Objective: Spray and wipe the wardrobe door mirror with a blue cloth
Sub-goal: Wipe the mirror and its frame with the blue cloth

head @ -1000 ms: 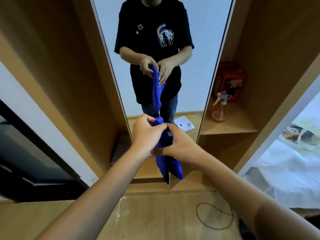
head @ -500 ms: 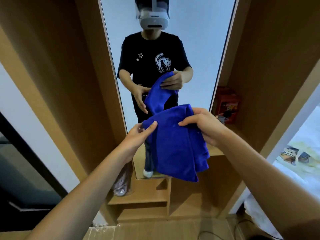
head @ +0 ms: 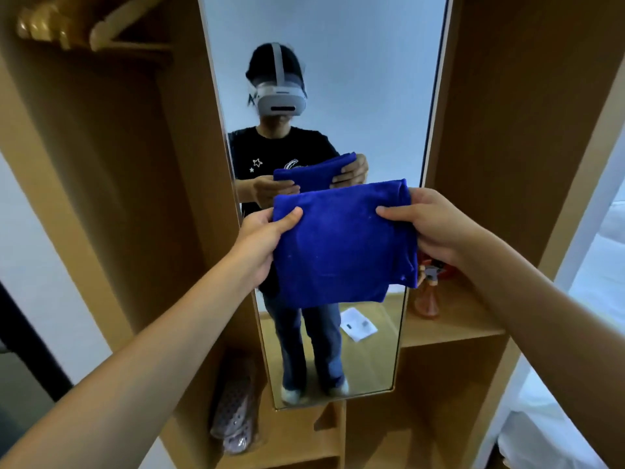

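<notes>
A folded blue cloth (head: pixel 341 245) hangs in front of the tall wardrobe door mirror (head: pixel 372 79), held up flat between both hands. My left hand (head: pixel 263 242) pinches its upper left edge with the thumb on the front. My right hand (head: pixel 429 225) grips the upper right corner, fingers curled over the fold. The mirror reflects a person wearing a headset and the same cloth. An orange spray bottle (head: pixel 427 292) stands on the shelf to the right of the mirror, partly hidden by the cloth and my right arm.
Wooden wardrobe panels flank the mirror. Wooden hangers (head: pixel 84 25) hang at the upper left. A pair of perforated slippers (head: pixel 233 418) lies in the lower left compartment. A white bed (head: pixel 575 418) lies at the right edge.
The cloth went from a bunched strip to a flat folded square held higher. Both hands rose and moved apart to its top corners. The camera view tilted upward.
</notes>
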### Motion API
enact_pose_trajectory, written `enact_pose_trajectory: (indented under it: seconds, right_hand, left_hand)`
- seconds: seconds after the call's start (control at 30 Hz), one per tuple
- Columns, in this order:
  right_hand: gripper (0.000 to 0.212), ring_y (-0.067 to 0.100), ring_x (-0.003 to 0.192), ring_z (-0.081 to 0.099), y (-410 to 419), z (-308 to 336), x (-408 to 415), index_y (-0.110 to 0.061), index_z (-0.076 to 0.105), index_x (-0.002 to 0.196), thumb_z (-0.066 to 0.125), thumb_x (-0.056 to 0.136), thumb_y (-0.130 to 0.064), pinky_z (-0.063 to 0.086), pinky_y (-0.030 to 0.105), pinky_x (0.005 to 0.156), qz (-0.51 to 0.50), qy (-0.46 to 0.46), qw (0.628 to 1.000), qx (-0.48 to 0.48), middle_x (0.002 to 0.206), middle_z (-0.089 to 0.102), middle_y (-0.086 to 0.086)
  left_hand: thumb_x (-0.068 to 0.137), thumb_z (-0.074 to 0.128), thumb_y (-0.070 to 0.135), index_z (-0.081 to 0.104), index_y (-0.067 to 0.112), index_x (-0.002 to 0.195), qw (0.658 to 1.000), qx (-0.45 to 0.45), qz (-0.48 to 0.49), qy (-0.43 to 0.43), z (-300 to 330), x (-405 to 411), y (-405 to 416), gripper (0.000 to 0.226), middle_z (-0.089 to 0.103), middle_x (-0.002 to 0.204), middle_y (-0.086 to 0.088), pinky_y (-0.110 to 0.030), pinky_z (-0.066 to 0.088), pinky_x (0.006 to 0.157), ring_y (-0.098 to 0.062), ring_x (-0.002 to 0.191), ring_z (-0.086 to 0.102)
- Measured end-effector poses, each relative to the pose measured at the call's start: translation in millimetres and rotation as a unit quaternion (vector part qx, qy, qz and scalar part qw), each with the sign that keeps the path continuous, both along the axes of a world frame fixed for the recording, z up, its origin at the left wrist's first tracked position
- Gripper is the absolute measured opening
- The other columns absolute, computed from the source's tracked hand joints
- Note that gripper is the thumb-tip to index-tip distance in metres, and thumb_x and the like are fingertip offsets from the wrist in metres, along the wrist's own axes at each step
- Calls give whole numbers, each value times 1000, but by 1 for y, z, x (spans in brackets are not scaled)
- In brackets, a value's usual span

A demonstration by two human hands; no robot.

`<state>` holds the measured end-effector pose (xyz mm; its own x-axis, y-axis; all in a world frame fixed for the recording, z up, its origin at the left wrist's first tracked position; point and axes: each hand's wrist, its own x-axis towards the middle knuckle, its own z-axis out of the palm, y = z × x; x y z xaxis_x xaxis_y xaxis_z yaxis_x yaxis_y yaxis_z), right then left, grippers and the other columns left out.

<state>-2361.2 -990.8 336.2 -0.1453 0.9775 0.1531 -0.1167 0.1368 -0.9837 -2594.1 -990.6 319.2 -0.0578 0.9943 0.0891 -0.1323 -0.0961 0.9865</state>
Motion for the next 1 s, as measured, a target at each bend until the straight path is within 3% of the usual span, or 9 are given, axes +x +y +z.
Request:
enact_pose_trajectory:
  seconds: [0.13,0.27,0.53,0.6,0.7,0.83,0.9,1.0]
  right_hand:
    - [22,27,99,71,15,28,8,2,66,112,63,91,-3,59,35,82,-57,1,997,53,106,73,15]
    - [21,22,97,71,32,68,18,-6,69,110,68,89,-9,58,41,88,-100,4,987,122,104,75,7]
    - [22,20,96,69,76,165,35,-15,68,107,74,86,-18,58,43,86,-206,18,944,256,103,72,-1]
    - [26,17,97,68,88,189,38,-15,67,110,73,86,-19,57,40,87,-226,6,928,295,105,71,-2]
    - [37,13,103,64,105,224,44,-15,63,121,73,86,-21,55,34,89,-267,-7,902,340,113,67,-4]
    - [41,8,103,59,124,257,45,-14,60,125,72,87,-22,51,30,95,-336,-28,850,404,116,64,-5]
    - [41,5,102,55,131,266,45,-13,57,127,70,89,-22,48,22,95,-363,-43,822,437,116,61,-5]
    - [42,4,106,44,140,270,45,-12,53,129,68,90,-19,36,4,89,-414,-87,762,491,122,56,-2]
  left_hand:
    - [95,56,32,65,21,112,990,108,21,91,37,11,18,22,69,107,4,-29,51,85,-14,102,63]
    - [96,55,34,64,28,106,958,237,73,141,86,26,40,15,68,106,6,-33,52,87,-13,100,63]
    - [97,54,30,60,10,99,881,380,214,185,196,73,81,21,60,87,6,-14,42,63,-4,74,52]
    - [98,52,30,58,15,105,863,397,247,194,219,83,91,18,58,94,9,-11,39,68,-4,80,53]
    - [99,50,31,55,16,118,840,416,291,193,252,98,103,25,56,110,6,-17,39,80,-7,96,52]
    - [100,47,31,52,13,120,802,439,348,207,281,111,121,29,55,119,-2,-18,37,80,-9,101,50]
    - [100,44,33,51,10,122,769,440,393,247,289,116,130,32,53,122,-5,-22,39,85,-16,109,49]
    - [101,39,37,51,9,122,688,412,496,333,291,119,141,37,51,127,-8,-32,36,95,-24,118,44]
